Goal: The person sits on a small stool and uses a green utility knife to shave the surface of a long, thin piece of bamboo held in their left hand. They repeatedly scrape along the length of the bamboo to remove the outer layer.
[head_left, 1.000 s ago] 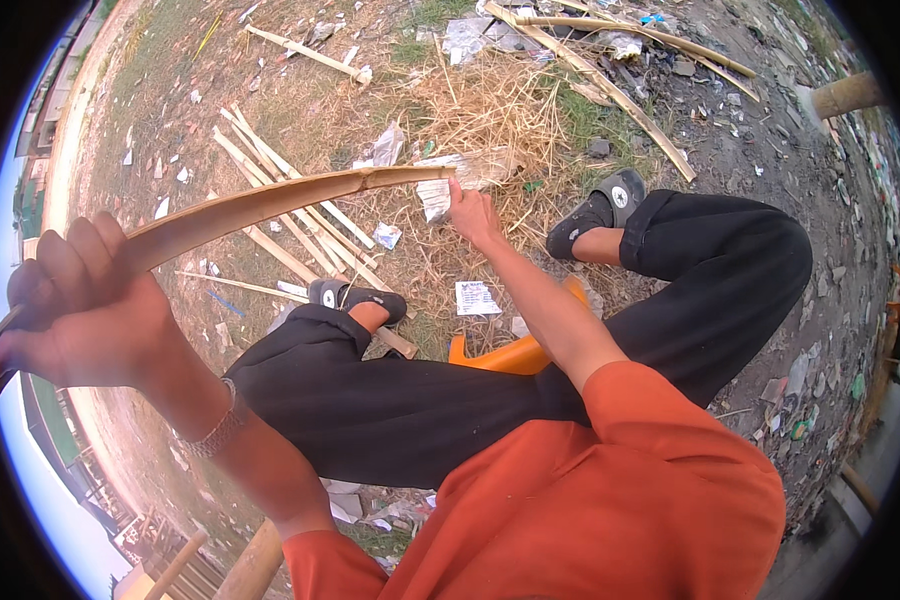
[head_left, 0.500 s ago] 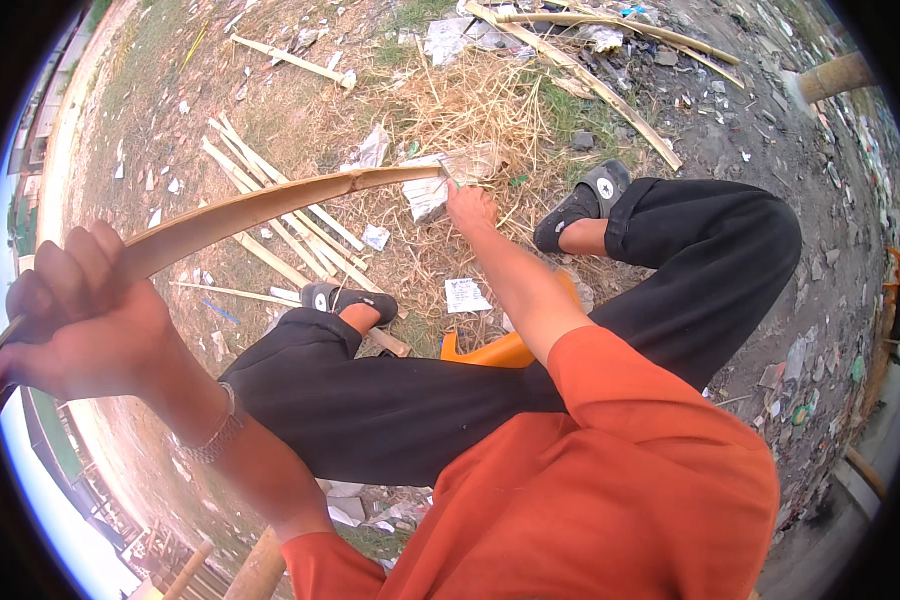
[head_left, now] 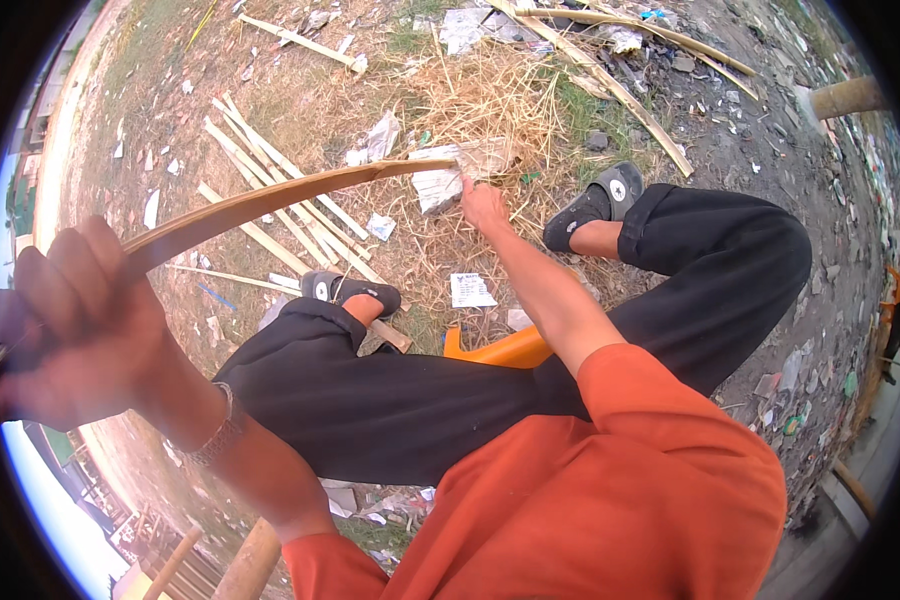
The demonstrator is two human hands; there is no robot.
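Two hands on one long bamboo strip (head_left: 270, 200), and it's bowed in a clear arc between them. The left hand (head_left: 70, 340) is up close to the camera, fingers wrapped tight in a fist around the near end, with a dark handle or tool end poking out of the fist at the picture's edge; what it is, I cannot tell. The right hand (head_left: 483, 203) is stretched far out over the dry grass (head_left: 490, 100), fingers closed around the far tip of the strip, just where a crumpled scrap of paper (head_left: 438, 185) lies on the ground.

The strip hangs in the air above the person's black trousers (head_left: 390, 400) and the left shoe (head_left: 350, 292), touching nothing but the hands. That curve suggests a thin, springy, light piece: it flexes rather than snaps, but I'd judge it could split along the grain if bent harder. The edges of split bamboo are likely sharp and splintery, so a full wrap at the ends, as here, looks safer than sliding a palm along it.

More split sticks (head_left: 270, 190) lie scattered on the dirt beyond, an orange stool (head_left: 500, 350) shows under the legs, and the right shoe (head_left: 595, 205) rests near the grass.
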